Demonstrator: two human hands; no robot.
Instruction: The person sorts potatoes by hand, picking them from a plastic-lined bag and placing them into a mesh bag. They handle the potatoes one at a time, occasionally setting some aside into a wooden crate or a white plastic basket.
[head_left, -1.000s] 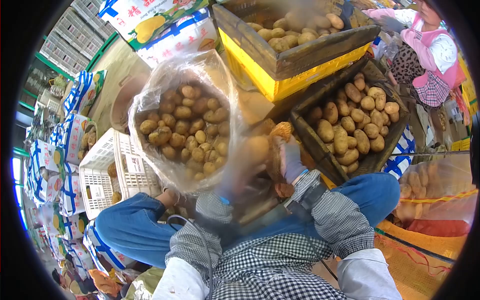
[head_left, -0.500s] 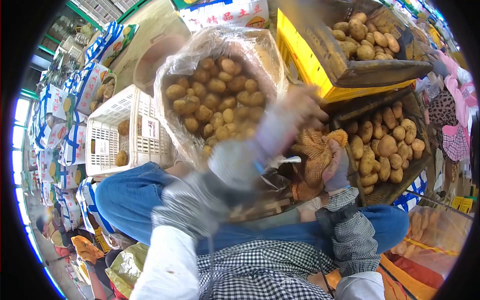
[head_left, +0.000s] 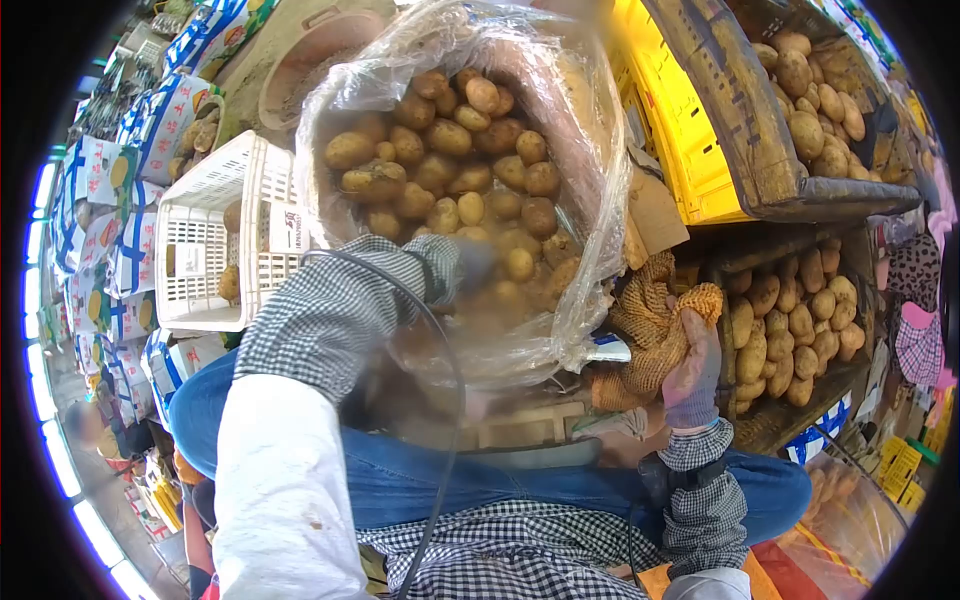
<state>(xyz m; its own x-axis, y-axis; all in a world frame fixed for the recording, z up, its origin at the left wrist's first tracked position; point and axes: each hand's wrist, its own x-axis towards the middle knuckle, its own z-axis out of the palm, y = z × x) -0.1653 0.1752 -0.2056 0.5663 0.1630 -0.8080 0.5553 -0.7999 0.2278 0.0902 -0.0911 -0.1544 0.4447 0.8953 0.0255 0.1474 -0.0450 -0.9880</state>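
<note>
Evidently, in the head view, the left hand [head_left: 472,268] is down among the potatoes [head_left: 448,137] near the middle of the frame, too blurred to tell whether its fingers are spread or closed on one. Right of centre, the right hand [head_left: 695,375] pinches the edge of a brown mesh bag [head_left: 655,335], bunched between the crumpled plastic liner [head_left: 603,215] and the dark box [head_left: 795,413] at the right.

That pinch could be the weak point: it has only loose netting near the edge, so a tug might slip it free or fold the mouth over. The cable [head_left: 462,400] loops off the checked left sleeve [head_left: 325,315] close to the liner; if the arm lifted, it could snag the loose rim and drag plastic across the pile. A hurried grasp might also drop a potato, the heap looking uneven.
</note>
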